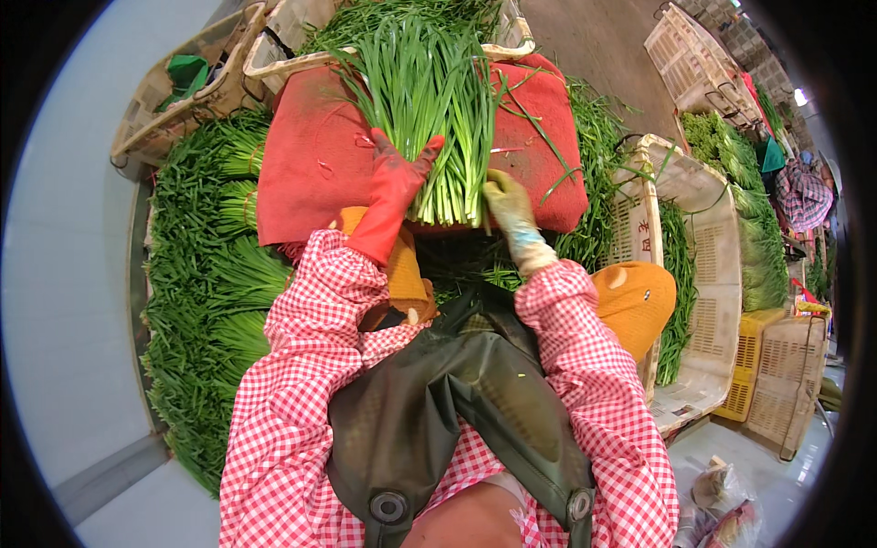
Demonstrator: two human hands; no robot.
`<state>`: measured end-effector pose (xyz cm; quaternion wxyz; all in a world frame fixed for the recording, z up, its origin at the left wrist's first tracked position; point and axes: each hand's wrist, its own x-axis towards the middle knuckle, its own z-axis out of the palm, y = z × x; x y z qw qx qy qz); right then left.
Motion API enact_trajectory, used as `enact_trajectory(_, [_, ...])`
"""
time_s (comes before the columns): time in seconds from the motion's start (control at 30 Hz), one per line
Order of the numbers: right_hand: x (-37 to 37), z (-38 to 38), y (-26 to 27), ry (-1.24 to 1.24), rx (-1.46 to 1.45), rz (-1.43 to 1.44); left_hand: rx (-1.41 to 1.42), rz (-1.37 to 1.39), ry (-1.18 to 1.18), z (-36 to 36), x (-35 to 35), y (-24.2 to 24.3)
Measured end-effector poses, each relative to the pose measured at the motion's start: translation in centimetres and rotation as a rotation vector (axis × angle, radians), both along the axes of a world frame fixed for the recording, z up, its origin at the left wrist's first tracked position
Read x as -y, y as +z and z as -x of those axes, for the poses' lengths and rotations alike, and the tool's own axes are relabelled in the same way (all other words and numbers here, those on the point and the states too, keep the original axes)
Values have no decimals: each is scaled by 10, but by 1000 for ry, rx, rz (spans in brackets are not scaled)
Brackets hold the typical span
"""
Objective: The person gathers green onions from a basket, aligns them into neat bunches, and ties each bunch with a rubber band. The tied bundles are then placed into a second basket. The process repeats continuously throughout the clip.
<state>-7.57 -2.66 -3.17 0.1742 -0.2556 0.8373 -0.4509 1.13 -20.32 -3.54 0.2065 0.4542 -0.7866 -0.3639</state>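
Note:
A bunch of long, flat-leaved greens [438, 116], which look like Chinese chives, lies across a red cloth pad [312, 157] before me. Its pale cut ends point towards me, its leaf tips away. My left hand [404, 168], in a red rubber glove, grips the bunch's left side with the thumb over the stems. On the right, near the cut ends, my right hand [507, 198] in a soiled yellowish glove has curled fingers against the outer stems. Whether those fingers pinch anything is hidden. A few loose leaves [541, 130] lie on the pad's right side.
A white plastic crate [507, 49] of greens stands behind the pad. Banded bunches [240, 205] are stacked at left, below another crate [130, 130]. At right is a tilted white crate [706, 274] with greens inside. Farther right are a yellow crate [743, 370] and plastic bags [726, 507].

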Motion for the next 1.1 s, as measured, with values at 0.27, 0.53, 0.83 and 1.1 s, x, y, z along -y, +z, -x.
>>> enact_trajectory(0.27, [63,-42,6,89,-462,150,-25,-276,-28,-5,-10,34])
enact_trajectory(0.53, [15,36,1,-16,-169,-94,-67,-4,11,11,-19,0])
enact_trajectory(0.83, [5,132,47,-192,-708,-336,-87,157,-2,10,-18,-4])
enact_trajectory(1.1, [-10,127,34,151,-493,-61,43,150,6,21,-29,6])
